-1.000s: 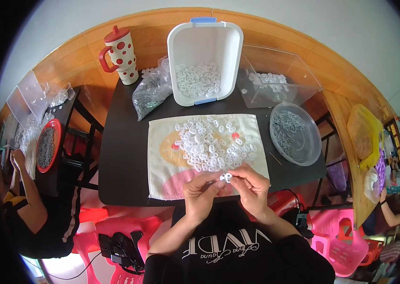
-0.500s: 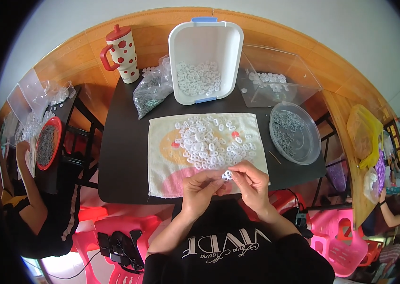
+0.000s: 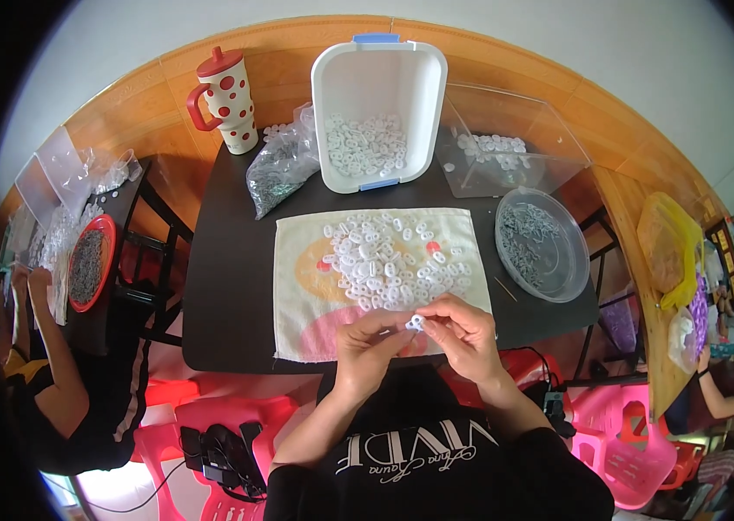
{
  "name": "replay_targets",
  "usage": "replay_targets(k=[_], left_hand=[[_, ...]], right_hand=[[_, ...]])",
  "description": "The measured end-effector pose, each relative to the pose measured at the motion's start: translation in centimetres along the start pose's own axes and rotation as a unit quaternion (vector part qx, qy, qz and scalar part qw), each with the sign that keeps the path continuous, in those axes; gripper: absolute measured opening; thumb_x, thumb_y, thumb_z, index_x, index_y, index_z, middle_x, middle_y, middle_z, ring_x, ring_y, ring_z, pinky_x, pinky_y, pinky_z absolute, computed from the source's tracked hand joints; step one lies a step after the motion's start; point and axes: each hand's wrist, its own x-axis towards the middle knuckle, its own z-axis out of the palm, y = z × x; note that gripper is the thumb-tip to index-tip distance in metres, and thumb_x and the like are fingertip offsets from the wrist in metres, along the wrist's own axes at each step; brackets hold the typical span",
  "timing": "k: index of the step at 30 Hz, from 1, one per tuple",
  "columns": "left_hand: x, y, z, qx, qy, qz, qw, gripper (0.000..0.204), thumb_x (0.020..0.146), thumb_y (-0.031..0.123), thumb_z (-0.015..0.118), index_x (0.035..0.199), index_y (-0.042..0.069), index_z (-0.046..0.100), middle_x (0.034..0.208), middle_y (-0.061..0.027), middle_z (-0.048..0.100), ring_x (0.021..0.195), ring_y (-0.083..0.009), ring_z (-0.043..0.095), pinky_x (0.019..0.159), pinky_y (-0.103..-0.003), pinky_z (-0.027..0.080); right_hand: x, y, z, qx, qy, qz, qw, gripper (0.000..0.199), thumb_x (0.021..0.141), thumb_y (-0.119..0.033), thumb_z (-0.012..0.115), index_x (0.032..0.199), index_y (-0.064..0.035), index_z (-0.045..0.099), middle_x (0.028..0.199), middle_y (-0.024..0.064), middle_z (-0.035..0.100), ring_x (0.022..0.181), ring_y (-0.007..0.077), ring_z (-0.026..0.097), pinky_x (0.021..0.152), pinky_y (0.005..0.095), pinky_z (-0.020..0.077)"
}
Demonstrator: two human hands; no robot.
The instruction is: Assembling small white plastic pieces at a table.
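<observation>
Looking down through the head camera, I saw my left hand and right hand meeting at the near edge of the dark bench, fingertips of both pinched on one small white plastic ring piece. It sat between the two hands, about equally near each; too small for me to judge its long axis. Just beyond the hands lay a heap of matching white plastic pieces on a cream and pink cloth. Farther back stood a white rectangular plastic tub partly filled with more of them, a clear plastic box with a few, and to the right a clear round lid-like dish of small grey parts. A crumpled clear bag held dark bits.
</observation>
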Motion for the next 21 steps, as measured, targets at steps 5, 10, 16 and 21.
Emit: replay_targets(k=[5, 10, 16, 21], left_hand=[[-0.4, -0.3, 1.2, -0.032, 0.04, 0.017, 0.999, 0.027, 0.083, -0.013, 0.064, 0.105, 0.0, 0.072, 0.086, -0.0053, 0.067, 0.07, -0.0097, 0.061, 0.06, -0.023, 0.049], [-0.5, -0.8, 1.7, -0.063, 0.056, 0.055, 0.995, 0.026, 0.084, -0.014, 0.064, 0.105, 0.0, 0.072, 0.086, -0.007, 0.067, 0.068, -0.0113, 0.062, 0.059, -0.024, 0.049], [-0.5, -1.3, 1.2, -0.051, 0.052, 0.06, 0.996, 0.024, 0.084, -0.014, 0.064, 0.102, -0.001, 0.071, 0.086, -0.0082, 0.068, 0.067, -0.0119, 0.062, 0.058, -0.024, 0.05], [-0.4, -0.5, 1.2, -0.027, 0.032, 0.023, 0.999, 0.024, 0.085, -0.013, 0.065, 0.104, 0.0, 0.071, 0.081, -0.0062, 0.069, 0.067, -0.0098, 0.062, 0.058, -0.023, 0.05]], right_hand=[[-0.4, 0.3, 0.9, 0.001, 0.066, -0.021, 0.998, 0.016, 0.087, 0.012, 0.062, 0.103, 0.0079, 0.065, 0.092, 0.0085, 0.061, 0.078, 0.0088, 0.054, 0.067, 0.0203, 0.0416], [-0.6, 0.1, 1.3, -0.043, 0.108, -0.058, 0.992, 0.013, 0.087, 0.012, 0.063, 0.1, 0.0085, 0.064, 0.091, 0.0078, 0.06, 0.077, 0.0072, 0.053, 0.065, 0.0187, 0.04], [-0.2, 0.6, 0.1, -0.037, 0.034, -0.055, 0.997, 0.016, 0.087, 0.013, 0.061, 0.102, 0.0089, 0.065, 0.092, 0.0095, 0.061, 0.078, 0.0094, 0.055, 0.067, 0.0199, 0.0426], [-0.1, 0.4, -0.3, 0.003, -0.01, 0.004, 1.0, 0.015, 0.089, 0.013, 0.059, 0.101, 0.0084, 0.066, 0.093, 0.0098, 0.061, 0.081, 0.0104, 0.056, 0.071, 0.0209, 0.0434]])
